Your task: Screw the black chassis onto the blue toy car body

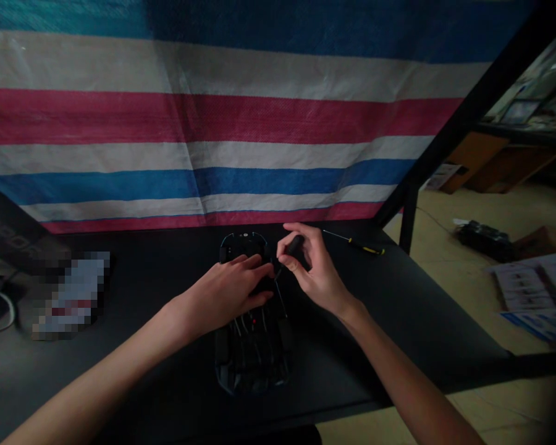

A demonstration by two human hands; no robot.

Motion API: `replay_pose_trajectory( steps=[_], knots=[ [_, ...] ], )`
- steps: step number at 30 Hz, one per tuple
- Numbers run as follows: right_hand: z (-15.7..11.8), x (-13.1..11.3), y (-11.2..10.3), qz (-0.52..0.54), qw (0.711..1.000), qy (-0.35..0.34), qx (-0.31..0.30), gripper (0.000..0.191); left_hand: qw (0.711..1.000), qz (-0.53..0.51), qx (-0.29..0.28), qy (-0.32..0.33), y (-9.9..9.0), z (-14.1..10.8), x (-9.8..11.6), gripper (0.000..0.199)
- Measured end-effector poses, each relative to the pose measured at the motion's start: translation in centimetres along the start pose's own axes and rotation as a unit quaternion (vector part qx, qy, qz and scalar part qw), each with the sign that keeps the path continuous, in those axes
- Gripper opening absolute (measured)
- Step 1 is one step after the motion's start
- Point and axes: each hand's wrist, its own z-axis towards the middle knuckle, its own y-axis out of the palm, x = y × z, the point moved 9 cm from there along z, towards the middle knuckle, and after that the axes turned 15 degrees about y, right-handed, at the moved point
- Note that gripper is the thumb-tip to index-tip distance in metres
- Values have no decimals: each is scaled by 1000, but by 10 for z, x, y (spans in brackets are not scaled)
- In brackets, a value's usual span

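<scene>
A dark toy car (252,352) lies upside down on the black table, its wheels and underside facing up. Across its far half rests my left hand (231,287), fingers bent over the underside and gripping it, thumb held apart. The car's part beneath that palm is hidden. Just right of the car, my right hand (312,266) is closed around the black handle of a screwdriver (296,246). Its thin shaft points down toward the car's right side near my left fingertips; the tip is too dark to make out.
A yellow-and-black screwdriver (368,248) lies on the table (370,334) beyond my right hand. At left are a blurred-out flat item (76,296), a white cable (9,309) and a dark box (18,235). A striped sheet (213,117) hangs behind; a black frame post (408,216) stands right.
</scene>
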Motion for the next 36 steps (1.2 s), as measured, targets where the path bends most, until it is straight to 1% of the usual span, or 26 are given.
replay_pose_trajectory(
  steps=[2,4,7,9,11,14,15,19,21,24,27,29,31,34,36],
  knots=[
    [5,6,-2,53,997,41,-35,37,1000,-14,7,-6,2,-1,-2,33],
    [8,11,-5,49,995,66,-60,31,1000,-23,12,-15,4,-2,-4,31],
    [11,13,-18,-13,998,59,-36,37,999,-27,12,-29,6,-3,-8,32],
    [11,12,-25,-13,998,50,-20,43,999,-28,10,-34,6,-3,-8,33],
    [9,10,-24,15,998,48,-33,42,999,-29,4,-40,5,-3,-7,33],
    [5,4,-17,23,997,44,-57,34,999,-24,2,-47,4,-3,-5,32],
    [4,1,-16,9,998,40,-50,33,999,-19,3,-47,3,-3,-4,31],
    [2,-10,-18,-86,996,-7,30,36,999,7,10,-50,4,-2,-1,31],
    [1,-13,-16,-107,993,-24,40,41,998,15,20,-56,4,-1,0,29],
    [1,-10,-12,-61,998,-17,21,44,997,16,33,-67,2,-1,0,25],
    [1,-9,-9,15,1000,-3,-18,38,996,13,45,-74,2,-1,2,22],
    [0,-12,-7,42,998,-2,-39,31,995,9,56,-76,2,-1,3,23],
    [1,-16,-11,42,999,-10,-25,25,995,5,68,-78,3,-1,5,23],
    [1,-22,-21,16,999,-29,30,21,994,-1,80,-80,4,-2,6,22],
    [1,-23,-20,16,999,-28,25,23,993,-4,83,-81,6,-4,5,22]
  ],
)
